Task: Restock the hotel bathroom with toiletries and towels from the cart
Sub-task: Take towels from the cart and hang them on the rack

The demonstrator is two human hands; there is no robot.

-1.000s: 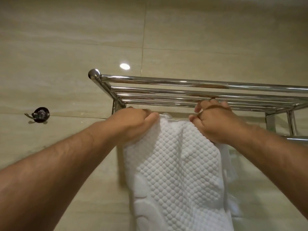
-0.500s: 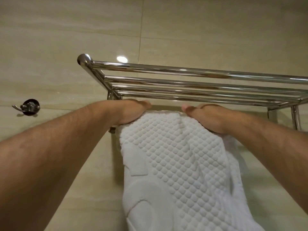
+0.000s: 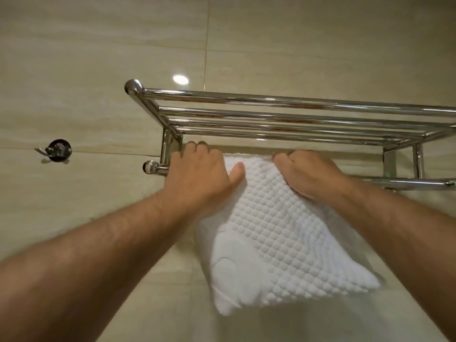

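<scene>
**Q:** Position of the white towel [image 3: 276, 230]?

**A:** Draped over the lower bar [image 3: 407, 181] of the towel rack [image 3: 271, 99], beneath the rack's shelf rails. It hangs against the tiled wall, with its lower end swung toward the rack's right side.

**Q:** Grip?

**A:** My left hand [image 3: 199, 178] clasps the towel's top left corner at the bar, fingers curled over the fold and thumb pressed on the dimpled face. My right hand [image 3: 311, 174] grips the top edge further right, fingers curled in.

**Q:** Markings?

**A:** A smooth embossed shape low on the towel; I cannot read it as lettering. A wall hook [image 3: 58, 150] sits well left of the rack.
</scene>
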